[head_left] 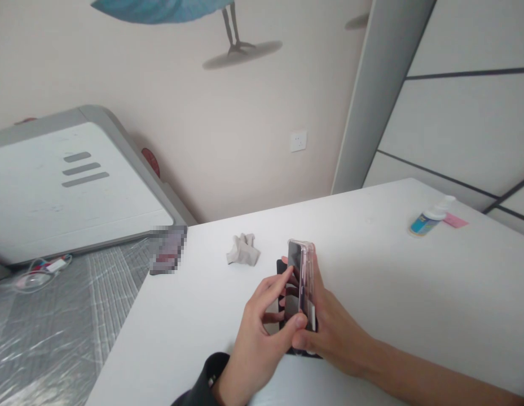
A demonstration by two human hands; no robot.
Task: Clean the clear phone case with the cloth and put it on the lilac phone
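Tilted up on its edge, a smartphone (293,301) in a clear case (308,276) stands between my two hands near the front middle of the table. My left hand (264,327) has its thumb and a fingertip pressed on the phone's left long side and screen. Wrapped round the right side and back is my right hand (325,321), thumb at the near end. A flat black object (280,265) shows partly behind and under the phone; most of it is hidden. Reflections of fingers appear on the dark screen.
A crumpled grey cloth (243,250) lies left of the phone on the white table (371,270). At the far right stand a tilted white bottle with a blue label (428,219) and a pink slip (456,220). A pixelated flat item (168,251) sits at the left edge.
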